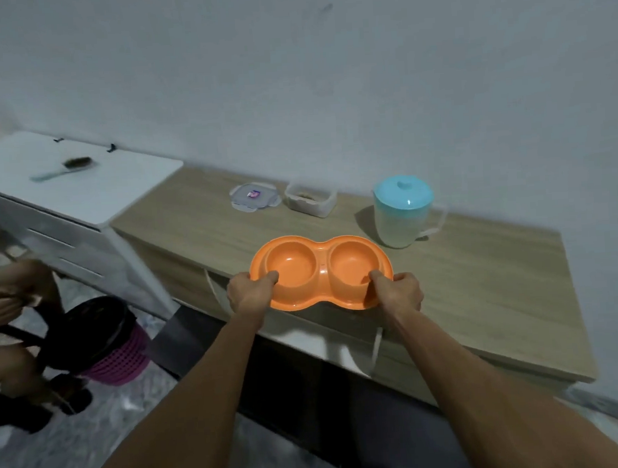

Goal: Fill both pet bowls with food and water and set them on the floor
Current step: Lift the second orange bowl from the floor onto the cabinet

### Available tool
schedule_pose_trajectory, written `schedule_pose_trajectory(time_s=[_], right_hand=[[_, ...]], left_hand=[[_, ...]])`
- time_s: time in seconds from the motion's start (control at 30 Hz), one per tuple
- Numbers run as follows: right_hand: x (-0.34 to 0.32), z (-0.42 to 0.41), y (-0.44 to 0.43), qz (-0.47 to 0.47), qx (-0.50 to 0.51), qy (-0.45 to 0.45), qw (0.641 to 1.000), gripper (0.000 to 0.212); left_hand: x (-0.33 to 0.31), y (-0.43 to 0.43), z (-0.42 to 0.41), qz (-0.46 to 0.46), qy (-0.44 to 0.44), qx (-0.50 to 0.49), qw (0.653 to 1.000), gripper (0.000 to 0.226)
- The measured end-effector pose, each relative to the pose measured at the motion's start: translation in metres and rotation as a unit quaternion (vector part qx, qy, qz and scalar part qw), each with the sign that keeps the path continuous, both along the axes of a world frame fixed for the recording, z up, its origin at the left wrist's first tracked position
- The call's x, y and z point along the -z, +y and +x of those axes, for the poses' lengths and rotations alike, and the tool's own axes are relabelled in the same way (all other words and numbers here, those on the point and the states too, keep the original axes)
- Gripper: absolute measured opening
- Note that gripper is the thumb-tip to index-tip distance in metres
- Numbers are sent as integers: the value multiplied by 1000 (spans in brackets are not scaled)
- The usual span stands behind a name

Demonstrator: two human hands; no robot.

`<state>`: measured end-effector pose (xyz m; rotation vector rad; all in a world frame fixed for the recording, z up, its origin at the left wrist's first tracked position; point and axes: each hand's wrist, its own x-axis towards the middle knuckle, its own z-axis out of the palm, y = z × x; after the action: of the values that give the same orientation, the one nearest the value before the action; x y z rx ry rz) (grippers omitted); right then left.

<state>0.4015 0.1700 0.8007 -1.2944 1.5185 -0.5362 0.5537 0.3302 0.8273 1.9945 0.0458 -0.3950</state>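
brush (65, 168) on white cabinet (117, 198), pink basket (125, 360)

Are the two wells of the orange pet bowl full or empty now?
Empty. Both wells of the orange pet bowl show bare orange bottoms, no food or water.

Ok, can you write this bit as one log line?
left hand: grips orange plastic double pet bowl | right hand: grips other end | contents: none

- The double bowl (320, 271) sat at the front edge of the counter (485, 295).
- Behind it lay a lid (253, 197), just left of a container (311, 199).
- A pitcher (402, 212) stood right of those.
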Motion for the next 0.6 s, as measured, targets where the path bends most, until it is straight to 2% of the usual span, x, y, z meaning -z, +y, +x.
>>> schedule_pose_trajectory(time_s=[0.27, 0.37, 0.53, 0.6], right_hand=[[21, 90, -12, 30, 18, 17, 999, 56], [30, 116, -17, 33, 46, 30, 998, 56], [35, 154, -21, 27, 112, 56, 992, 56], [37, 165, -19, 31, 136, 66, 988, 56]], left_hand=[[11, -22, 101, 34, -4, 54, 998, 22], [17, -38, 133, 46, 8, 72, 996, 34], [39, -57, 189, 71, 33, 136, 988, 31], [52, -62, 211, 98, 39, 161, 981, 42]])
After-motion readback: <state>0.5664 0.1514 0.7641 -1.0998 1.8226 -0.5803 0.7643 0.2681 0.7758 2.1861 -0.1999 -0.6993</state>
